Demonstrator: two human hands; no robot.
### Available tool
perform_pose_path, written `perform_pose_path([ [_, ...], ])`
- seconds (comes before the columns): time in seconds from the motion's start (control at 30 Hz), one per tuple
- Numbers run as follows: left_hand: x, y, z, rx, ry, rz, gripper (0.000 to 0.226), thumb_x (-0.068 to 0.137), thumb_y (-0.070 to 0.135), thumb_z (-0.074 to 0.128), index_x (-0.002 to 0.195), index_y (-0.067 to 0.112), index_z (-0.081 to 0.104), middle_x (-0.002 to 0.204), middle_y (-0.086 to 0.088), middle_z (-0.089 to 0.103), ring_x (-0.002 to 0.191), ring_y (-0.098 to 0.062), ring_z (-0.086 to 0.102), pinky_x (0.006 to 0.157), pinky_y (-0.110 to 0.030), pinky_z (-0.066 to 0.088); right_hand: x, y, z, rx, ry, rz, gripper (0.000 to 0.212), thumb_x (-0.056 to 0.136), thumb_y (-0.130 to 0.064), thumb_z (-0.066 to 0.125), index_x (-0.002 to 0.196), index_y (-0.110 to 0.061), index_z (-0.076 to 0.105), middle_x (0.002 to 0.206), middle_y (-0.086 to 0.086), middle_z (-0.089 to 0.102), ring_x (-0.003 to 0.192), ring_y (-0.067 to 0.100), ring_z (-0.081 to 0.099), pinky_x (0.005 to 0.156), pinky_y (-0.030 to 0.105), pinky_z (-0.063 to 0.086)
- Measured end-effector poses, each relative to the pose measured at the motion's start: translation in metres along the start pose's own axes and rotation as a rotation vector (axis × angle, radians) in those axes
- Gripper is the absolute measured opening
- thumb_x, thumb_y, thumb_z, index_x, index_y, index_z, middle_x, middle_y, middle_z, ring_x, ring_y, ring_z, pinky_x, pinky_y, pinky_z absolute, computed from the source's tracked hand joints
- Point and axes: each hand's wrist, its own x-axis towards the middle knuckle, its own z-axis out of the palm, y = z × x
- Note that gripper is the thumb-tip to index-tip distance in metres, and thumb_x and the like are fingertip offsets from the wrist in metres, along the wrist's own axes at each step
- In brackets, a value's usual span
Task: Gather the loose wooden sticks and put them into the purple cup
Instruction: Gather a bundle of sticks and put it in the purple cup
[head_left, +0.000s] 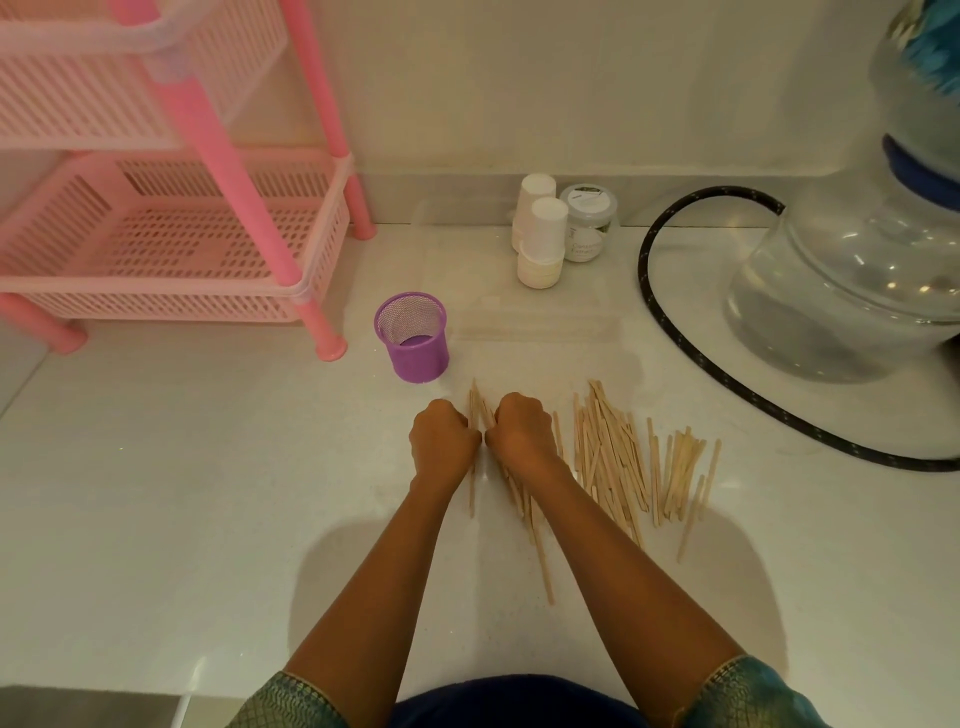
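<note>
A purple mesh cup (413, 338) stands upright and empty on the white counter, just beyond my hands and slightly left. Several loose wooden sticks (618, 457) lie spread on the counter to the right of my hands. My left hand (441, 441) and my right hand (522, 431) sit side by side, fingers curled down around a small bundle of sticks (478, 410) that pokes out between and below them. More sticks trail toward me under my right forearm.
A pink two-tier plastic rack (171, 228) fills the left back. Stacked white paper cups (540, 239) and a lidded jar (589, 223) stand by the wall. A black hose (670, 322) curves around a large clear water bottle (841, 291) at right.
</note>
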Motion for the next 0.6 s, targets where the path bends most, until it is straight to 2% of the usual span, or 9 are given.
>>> perform_pose_path([
  [0.07,-0.003,0.0,0.002,-0.022,0.012,0.001,0.013,0.081,0.005,0.063,0.068,0.004,0.06,0.057,-0.001,0.049,0.05,-0.009,0.045,0.047,-0.016,0.03,0.0,0.002,0.0,0.04,-0.014,0.006,0.02,0.089,-0.01,0.059,0.071,-0.01,0.051,0.066,0.003,0.047,0.066,0.02,0.051,0.06,0.025,0.039],
  [0.13,-0.003,0.0,0.001,-0.047,0.011,-0.006,0.007,0.083,0.008,0.065,0.078,0.004,0.067,0.069,-0.004,0.059,0.059,-0.012,0.053,0.05,-0.017,0.036,-0.001,0.005,-0.003,0.096,-0.024,0.015,0.016,0.087,-0.009,0.06,0.073,-0.008,0.053,0.06,0.0,0.043,0.055,0.016,0.046,0.051,0.023,0.035],
  [0.2,-0.002,-0.003,0.0,-0.055,-0.007,-0.005,0.007,0.084,0.01,0.065,0.078,0.006,0.068,0.073,-0.006,0.063,0.061,-0.014,0.056,0.05,-0.016,0.039,-0.002,0.008,-0.005,0.145,-0.033,0.021,0.011,0.085,-0.007,0.061,0.075,-0.007,0.057,0.061,0.002,0.047,0.053,0.015,0.047,0.049,0.021,0.035],
  [0.27,-0.002,-0.005,-0.001,-0.06,-0.02,-0.007,0.008,0.084,0.012,0.066,0.077,0.009,0.068,0.075,-0.008,0.066,0.061,-0.014,0.057,0.052,-0.015,0.041,-0.002,0.013,-0.006,0.191,-0.044,0.023,0.011,0.084,-0.006,0.061,0.074,-0.005,0.061,0.063,0.004,0.051,0.057,0.017,0.051,0.053,0.023,0.039],
  [0.37,-0.003,-0.009,-0.003,-0.115,-0.03,-0.02,0.009,0.084,0.012,0.068,0.086,0.005,0.073,0.077,-0.007,0.066,0.068,-0.018,0.061,0.063,-0.024,0.05,-0.004,0.021,-0.007,0.29,-0.034,0.022,0.012,0.084,-0.006,0.063,0.081,0.004,0.069,0.068,0.008,0.056,0.063,0.02,0.054,0.059,0.026,0.042],
  [0.47,-0.006,-0.012,-0.004,-0.185,-0.056,-0.025,0.013,0.085,0.012,0.068,0.092,0.005,0.075,0.083,-0.007,0.069,0.076,-0.02,0.064,0.073,-0.031,0.054,-0.008,0.026,-0.009,0.383,-0.029,0.023,0.019,0.084,-0.011,0.067,0.085,0.008,0.069,0.07,0.011,0.056,0.067,0.022,0.053,0.064,0.031,0.046],
  [0.53,-0.008,-0.013,-0.005,-0.227,-0.07,-0.016,0.016,0.086,0.014,0.069,0.099,0.006,0.075,0.093,-0.008,0.071,0.081,-0.02,0.065,0.077,-0.032,0.054,-0.011,0.028,-0.014,0.453,-0.026,0.02,0.024,0.084,-0.015,0.069,0.082,0.008,0.068,0.073,0.013,0.06,0.071,0.023,0.057,0.076,0.037,0.053],
  [0.6,-0.009,-0.014,-0.006,-0.275,-0.077,-0.014,0.018,0.086,0.014,0.069,0.1,0.006,0.074,0.098,-0.008,0.071,0.084,-0.022,0.067,0.083,-0.035,0.056,-0.016,0.028,-0.022,0.514,-0.029,0.021,0.019,0.085,-0.015,0.07,0.09,0.003,0.071,0.091,0.016,0.07,0.089,0.027,0.065,0.088,0.037,0.051],
])
